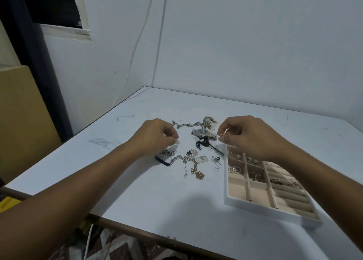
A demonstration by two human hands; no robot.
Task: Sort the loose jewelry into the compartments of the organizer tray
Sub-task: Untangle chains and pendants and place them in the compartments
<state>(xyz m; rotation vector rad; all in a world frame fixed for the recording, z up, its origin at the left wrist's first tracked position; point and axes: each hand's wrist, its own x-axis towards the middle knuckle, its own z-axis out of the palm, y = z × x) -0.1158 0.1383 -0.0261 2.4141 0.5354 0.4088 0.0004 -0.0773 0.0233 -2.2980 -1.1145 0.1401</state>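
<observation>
A white surface (pixel 137 191) fills the corner of two pale walls. The loose jewelry lies in a scatter at its middle: a silver watch (pixel 204 133), a silver chain (pixel 186 124) beyond it and a gold chain (pixel 197 171) nearer you. The organizer tray (pixel 255 206) sits to the right, several compartments already holding pieces. Your right hand (pixel 249 136) hovers over the tray's far corner, pinching a small rose-gold piece (pixel 222 135). Your left hand (pixel 157 136) hangs over the scatter with its fingers curled; I cannot tell whether it holds anything.
</observation>
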